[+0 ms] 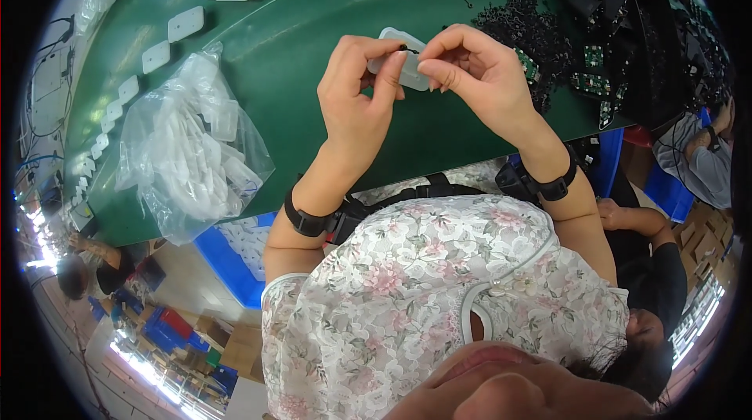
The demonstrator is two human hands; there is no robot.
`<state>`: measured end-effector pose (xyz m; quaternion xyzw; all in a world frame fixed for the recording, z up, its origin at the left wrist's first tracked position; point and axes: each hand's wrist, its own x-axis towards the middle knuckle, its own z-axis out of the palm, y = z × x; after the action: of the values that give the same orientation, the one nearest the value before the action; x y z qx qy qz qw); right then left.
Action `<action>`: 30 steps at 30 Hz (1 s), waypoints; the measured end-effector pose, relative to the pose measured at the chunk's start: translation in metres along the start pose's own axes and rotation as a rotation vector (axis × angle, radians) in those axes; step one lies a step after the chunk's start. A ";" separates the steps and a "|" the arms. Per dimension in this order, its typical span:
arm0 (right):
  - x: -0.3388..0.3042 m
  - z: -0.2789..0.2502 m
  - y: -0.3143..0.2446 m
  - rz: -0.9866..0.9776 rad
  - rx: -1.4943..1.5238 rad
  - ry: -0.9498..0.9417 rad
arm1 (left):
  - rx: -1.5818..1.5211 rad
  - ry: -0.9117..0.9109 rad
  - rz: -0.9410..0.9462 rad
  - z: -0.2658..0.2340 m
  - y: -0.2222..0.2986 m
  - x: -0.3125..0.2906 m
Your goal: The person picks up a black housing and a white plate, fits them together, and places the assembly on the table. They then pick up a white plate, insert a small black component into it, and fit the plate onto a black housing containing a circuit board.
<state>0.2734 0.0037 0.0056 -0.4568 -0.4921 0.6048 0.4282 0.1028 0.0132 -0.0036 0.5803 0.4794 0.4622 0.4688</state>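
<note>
Fingertips of my left hand [352, 87] pinch a small black part with a thin stem [404, 48], too small to name exactly. My right hand [492, 83] meets it from the other side, thumb and forefinger closed at the stem's end. Just beneath the fingertips is a translucent white plastic case [411, 77], partly hidden by both hands; whether other fingers touch it I cannot tell. A heap of tiny black parts [521, 24] lies beyond my right hand, and a green circuit board [527, 66] is close to that hand's knuckles.
A clear bag of white plastic covers [192, 142] lies left on the green table [290, 52]. White cases [186, 23] line up along the far left. Black housings with circuit boards [591, 83] crowd the right. A blue bin [215, 259] stands below the front edge. Co-workers sit nearby.
</note>
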 end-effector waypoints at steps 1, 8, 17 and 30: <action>0.000 0.002 -0.001 0.000 0.001 -0.002 | 0.002 0.002 0.000 0.000 -0.001 0.000; 0.000 0.009 -0.006 -0.022 -0.121 0.095 | 0.178 0.013 0.198 0.000 -0.008 -0.002; 0.003 0.008 -0.003 -0.265 -0.509 0.154 | -0.392 -0.024 -0.237 -0.003 -0.005 -0.003; 0.008 0.012 -0.003 -0.120 -0.496 0.154 | -0.452 -0.102 -0.303 -0.005 -0.013 -0.003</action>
<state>0.2598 0.0095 0.0085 -0.5625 -0.6173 0.4028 0.3747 0.0963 0.0115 -0.0162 0.4051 0.4213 0.4521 0.6738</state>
